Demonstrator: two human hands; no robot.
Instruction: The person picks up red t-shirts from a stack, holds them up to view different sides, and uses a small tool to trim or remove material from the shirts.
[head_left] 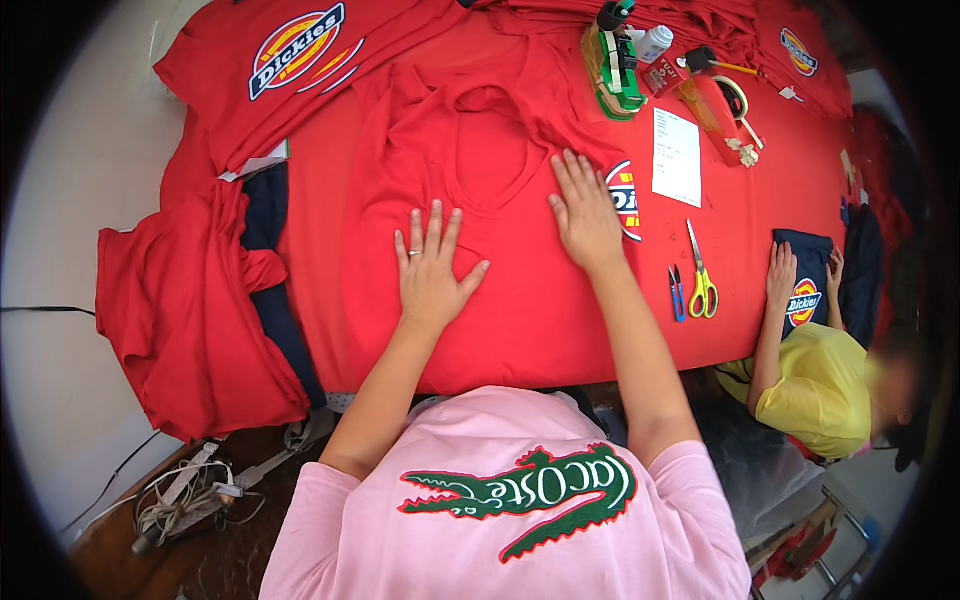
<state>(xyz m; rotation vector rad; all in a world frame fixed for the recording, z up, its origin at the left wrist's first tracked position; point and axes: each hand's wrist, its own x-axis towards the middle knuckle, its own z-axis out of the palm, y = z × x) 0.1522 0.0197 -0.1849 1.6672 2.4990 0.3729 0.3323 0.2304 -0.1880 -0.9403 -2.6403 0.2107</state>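
A red T-shirt (pixel 410 130) lies spread on the red-covered table in front of me, its round neck opening (pixel 492 155) facing up. My left hand (pixel 434 275) rests flat on the shirt below and left of that opening, fingers stretched out, with a ring on one finger. Just right of the opening, my right hand (pixel 588 215) presses flat on the fabric, fingers extended. Part of a round printed logo (pixel 624 200) shows beside my right hand. Neither hand grips anything.
Right of me lie yellow-handled scissors (pixel 702 290), blue thread snips (pixel 677 295) and a white paper (pixel 677 158). Beyond stand a green tape dispenser (pixel 615 75) and a white bottle (pixel 653 43). Red shirts (pixel 200 300) hang at left. A co-worker in yellow (pixel 815 385) handles dark fabric.
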